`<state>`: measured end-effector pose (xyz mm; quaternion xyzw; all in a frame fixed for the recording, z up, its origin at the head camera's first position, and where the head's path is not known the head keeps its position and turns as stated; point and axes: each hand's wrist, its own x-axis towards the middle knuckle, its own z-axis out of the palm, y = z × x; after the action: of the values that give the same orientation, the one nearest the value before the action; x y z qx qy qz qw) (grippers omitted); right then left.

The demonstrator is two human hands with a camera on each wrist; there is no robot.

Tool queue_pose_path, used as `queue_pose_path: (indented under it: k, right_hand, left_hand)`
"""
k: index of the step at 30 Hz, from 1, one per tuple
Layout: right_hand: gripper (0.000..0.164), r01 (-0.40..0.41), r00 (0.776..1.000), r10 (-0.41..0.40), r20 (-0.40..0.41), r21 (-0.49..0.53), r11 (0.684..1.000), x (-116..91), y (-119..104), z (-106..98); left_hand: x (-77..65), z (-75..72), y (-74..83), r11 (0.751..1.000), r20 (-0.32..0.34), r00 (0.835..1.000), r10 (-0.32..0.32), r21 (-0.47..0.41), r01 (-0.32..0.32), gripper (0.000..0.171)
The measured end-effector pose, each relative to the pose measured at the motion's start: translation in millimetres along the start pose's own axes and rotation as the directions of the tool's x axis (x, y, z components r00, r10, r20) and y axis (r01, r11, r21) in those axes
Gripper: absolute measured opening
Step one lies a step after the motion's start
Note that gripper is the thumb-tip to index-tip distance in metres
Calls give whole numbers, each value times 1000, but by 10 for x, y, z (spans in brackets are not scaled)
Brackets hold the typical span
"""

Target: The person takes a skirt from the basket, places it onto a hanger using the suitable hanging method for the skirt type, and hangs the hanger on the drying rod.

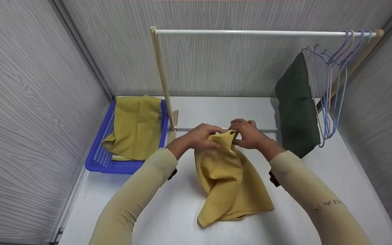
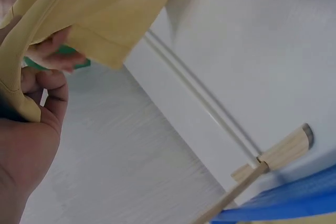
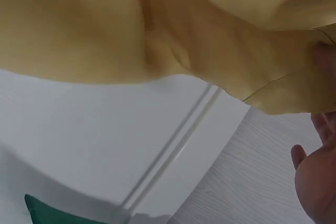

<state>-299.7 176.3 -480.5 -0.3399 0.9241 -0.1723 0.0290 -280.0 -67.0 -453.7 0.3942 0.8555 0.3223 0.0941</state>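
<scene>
A mustard-yellow cloth [image 1: 221,173] with stitched seams hangs in folds between both hands, its lower end spread over the white table. At its upper edge, the left hand [image 1: 202,136] grips the left side, thumb in front. The right hand [image 1: 248,133] holds the bunched right side of that edge. In the left wrist view, the left hand [image 2: 39,124] pinches the cloth [image 2: 113,9] with curled fingers, and fingers of the other hand show beyond it. In the right wrist view, the cloth [image 3: 210,40] covers part of the right hand [image 3: 320,177].
A blue basket [image 1: 94,166] at the left holds another yellow cloth [image 1: 136,126]. Behind the hands stands a rack with a white rail [image 1: 250,33] and wooden posts. At its right end hang several pastel hangers [image 1: 328,98] and a dark green cloth [image 1: 296,105].
</scene>
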Motion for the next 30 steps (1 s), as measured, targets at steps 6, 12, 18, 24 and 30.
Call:
queue_pose_path:
  k: [6,12,18,24,30]
  right_hand:
    - [20,-43,999,41,-29,-81,996,-81,95,-70]
    - [23,-55,995,44,-92,-111,992,-115,88,-107]
    - [21,34,974,-93,-206,-272,962,-112,50,-115]
    - [12,162,915,-293,-276,-413,896,-82,29,-120]
    - [9,226,899,-378,-222,-504,834,-33,-69,-105]
  left_hand:
    - [-83,-100,-127,966,-117,986,-119,216,142,34]
    - [-110,-60,-242,846,-199,970,-139,486,221,44]
    - [-69,73,-367,665,-329,942,-70,688,290,43]
    - [91,282,-259,660,-339,941,-4,706,257,47]
    - [245,547,-150,634,-384,906,180,749,191,35]
